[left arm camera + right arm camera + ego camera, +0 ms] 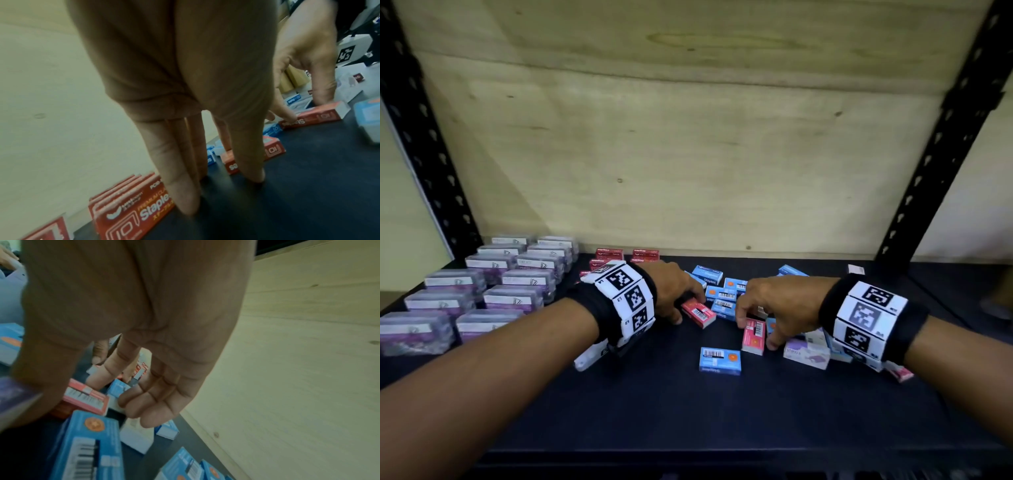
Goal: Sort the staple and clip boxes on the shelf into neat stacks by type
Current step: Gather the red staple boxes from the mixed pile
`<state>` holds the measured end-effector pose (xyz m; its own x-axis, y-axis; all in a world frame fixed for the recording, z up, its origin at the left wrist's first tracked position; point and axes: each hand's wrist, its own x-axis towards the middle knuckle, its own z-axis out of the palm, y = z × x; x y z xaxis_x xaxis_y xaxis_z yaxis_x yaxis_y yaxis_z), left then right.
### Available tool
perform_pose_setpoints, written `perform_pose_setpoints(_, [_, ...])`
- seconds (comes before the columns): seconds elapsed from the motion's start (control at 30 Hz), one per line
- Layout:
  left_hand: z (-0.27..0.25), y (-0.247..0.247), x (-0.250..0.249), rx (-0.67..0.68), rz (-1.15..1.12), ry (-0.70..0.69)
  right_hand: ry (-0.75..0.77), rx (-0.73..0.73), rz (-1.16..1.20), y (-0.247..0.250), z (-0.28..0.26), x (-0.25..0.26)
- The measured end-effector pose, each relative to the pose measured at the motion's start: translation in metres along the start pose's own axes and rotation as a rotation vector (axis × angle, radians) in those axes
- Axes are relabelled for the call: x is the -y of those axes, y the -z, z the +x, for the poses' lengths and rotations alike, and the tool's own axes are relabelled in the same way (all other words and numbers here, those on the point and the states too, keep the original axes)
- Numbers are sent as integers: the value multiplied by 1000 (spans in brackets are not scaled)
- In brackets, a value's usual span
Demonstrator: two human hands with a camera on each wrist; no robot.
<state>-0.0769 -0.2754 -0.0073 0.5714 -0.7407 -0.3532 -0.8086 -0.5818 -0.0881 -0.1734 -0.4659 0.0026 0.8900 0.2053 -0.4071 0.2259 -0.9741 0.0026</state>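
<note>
Item: red staple boxes, loose, two in reach, mid-shelf among a scatter of blue staple boxes.

Handling, as I judge it: small card cartons, stiff at the edges, dense for their size if full, smooth printed faces that may slide on the dark shelf surface. Best taken across the two long sides, thumb opposite fingers, not by the end flaps, which could pop open.

First red box: lies flat at an angle, barcode face up. My left hand is over its left end, fingers straight and pointing down, tips on or just above the shelf surface, thumb alongside the carton. No grip closed on it yet.

Second red box: tipped up on a long edge. My right hand straddles it, thumb on the near side, fingers curled on the far side, pinching it lightly.

Sorted stock: red stack at the back edge, left of centre; clear clip boxes in rows at the left end. One purple-printed white box lies just beside my right wrist.

Remaining: most blue boxes unsorted.
</note>
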Motion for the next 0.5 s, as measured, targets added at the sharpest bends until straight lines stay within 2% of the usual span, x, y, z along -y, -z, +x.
perform_pose_setpoints(0.27, [5,-2,4,-18,-43,-23,47,-95,74,-7,13,-10])
perform_pose_setpoints(0.4, [0,2,8,18,-78,-29,82,-75,134,-5,16,-15])
perform_pose_setpoints(0.5, [-3,4,10,58,-99,-24,101,-49,88,-2,19,-20])
